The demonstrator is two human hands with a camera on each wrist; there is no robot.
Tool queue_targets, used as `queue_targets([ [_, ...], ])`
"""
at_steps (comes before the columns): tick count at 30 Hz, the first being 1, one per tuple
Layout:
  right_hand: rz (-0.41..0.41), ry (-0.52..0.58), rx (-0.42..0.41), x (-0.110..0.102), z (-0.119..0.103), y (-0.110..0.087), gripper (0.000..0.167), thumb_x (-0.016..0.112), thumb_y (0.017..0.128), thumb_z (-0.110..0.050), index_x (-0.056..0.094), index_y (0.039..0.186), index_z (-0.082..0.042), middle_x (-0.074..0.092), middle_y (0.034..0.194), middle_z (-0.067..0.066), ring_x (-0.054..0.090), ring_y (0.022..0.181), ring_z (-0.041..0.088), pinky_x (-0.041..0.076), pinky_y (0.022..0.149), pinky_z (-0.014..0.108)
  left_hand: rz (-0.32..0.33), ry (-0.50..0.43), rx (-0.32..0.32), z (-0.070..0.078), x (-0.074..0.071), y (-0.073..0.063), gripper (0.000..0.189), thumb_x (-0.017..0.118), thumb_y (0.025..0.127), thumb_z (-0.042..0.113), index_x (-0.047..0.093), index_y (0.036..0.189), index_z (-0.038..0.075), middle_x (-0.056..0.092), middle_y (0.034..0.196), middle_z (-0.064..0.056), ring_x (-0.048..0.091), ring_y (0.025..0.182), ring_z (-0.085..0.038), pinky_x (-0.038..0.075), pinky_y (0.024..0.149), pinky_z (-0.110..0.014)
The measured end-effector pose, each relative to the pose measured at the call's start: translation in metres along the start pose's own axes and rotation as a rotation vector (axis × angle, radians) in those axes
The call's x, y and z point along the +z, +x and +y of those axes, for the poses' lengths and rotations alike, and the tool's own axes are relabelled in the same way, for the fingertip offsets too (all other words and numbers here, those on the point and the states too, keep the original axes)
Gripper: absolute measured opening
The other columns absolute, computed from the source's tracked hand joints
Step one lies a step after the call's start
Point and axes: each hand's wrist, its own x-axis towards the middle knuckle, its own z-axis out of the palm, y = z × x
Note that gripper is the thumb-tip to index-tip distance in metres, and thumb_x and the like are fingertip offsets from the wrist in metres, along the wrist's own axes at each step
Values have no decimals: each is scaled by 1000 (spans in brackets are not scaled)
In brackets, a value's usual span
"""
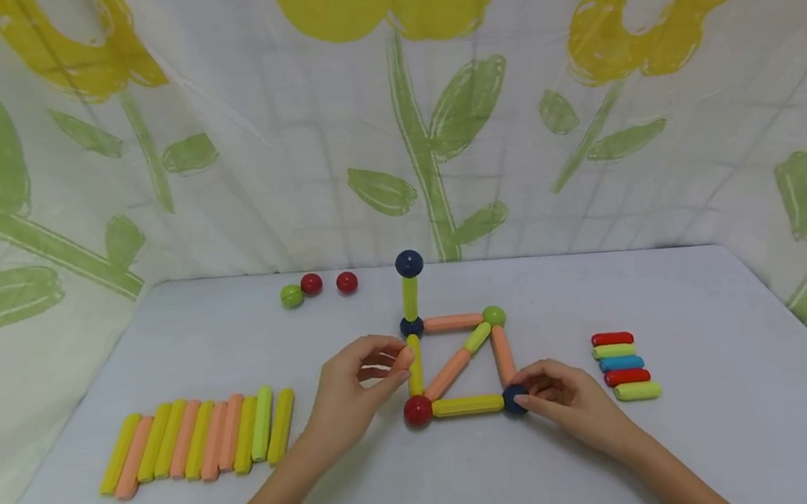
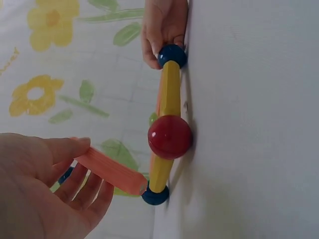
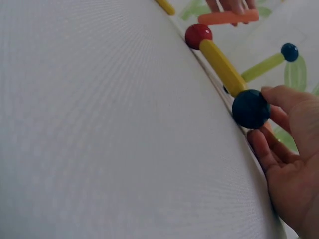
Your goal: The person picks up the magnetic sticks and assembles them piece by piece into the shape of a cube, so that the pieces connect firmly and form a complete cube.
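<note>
My left hand [image 1: 348, 385] pinches an orange stick [image 2: 112, 172] between thumb and fingers, above the left side of a ball-and-stick frame. My right hand [image 1: 569, 400] grips the dark blue ball [image 3: 251, 109] at the frame's near right corner. A red ball [image 1: 418, 411] forms the near left corner, joined to the blue ball by a yellow stick [image 1: 468, 405]. The far corners are a dark blue ball [image 1: 411, 327] and a green ball [image 1: 494, 316]. A diagonal of orange and lime sticks crosses the frame. From the far left corner a lime stick [image 1: 411, 297] stands up, topped by another blue ball [image 1: 409, 264].
A row of yellow, orange and lime sticks [image 1: 192, 439] lies at the left of the white table [image 1: 433, 492]. Several short sticks [image 1: 623, 363] are stacked at the right. Loose red balls [image 1: 347, 282] and a green ball [image 1: 291, 296] sit at the back, before a flower-patterned curtain [image 1: 248, 153].
</note>
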Motion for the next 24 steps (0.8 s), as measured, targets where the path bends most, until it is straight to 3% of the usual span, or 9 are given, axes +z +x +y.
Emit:
queue_targets([
  [7, -3, 5, -37, 0, 3, 0, 20, 71, 101, -8, 70, 120, -2, 70, 113, 13, 66, 93, 12, 59, 82, 19, 48, -70, 81, 15, 25, 25, 29, 80, 91, 1, 72, 119, 7, 74, 111, -5, 70, 106, -23, 62, 94, -39],
  [13, -9, 13, -39, 0, 3, 1, 20, 71, 101, -8, 70, 120, -2, 70, 114, 14, 65, 94, 12, 58, 83, 19, 54, -157, 145, 20, 46, 49, 23, 77, 94, -3, 71, 115, 1, 74, 111, -13, 70, 105, -29, 62, 93, -42],
  [18, -7, 15, -52, 0, 4, 0, 19, 71, 101, -8, 70, 119, -2, 70, 113, 14, 65, 94, 12, 58, 83, 19, 51, -235, 163, 22, 61, 68, 20, 75, 96, 0, 70, 116, 0, 74, 112, -15, 70, 108, -29, 63, 91, -30],
  [24, -8, 24, -52, 0, 4, 0, 19, 70, 101, -8, 70, 120, -2, 70, 112, 13, 65, 94, 12, 58, 83, 19, 53, -277, 150, 25, 77, 89, 25, 76, 95, 0, 69, 119, -2, 74, 115, -17, 70, 111, -31, 62, 92, -30],
])
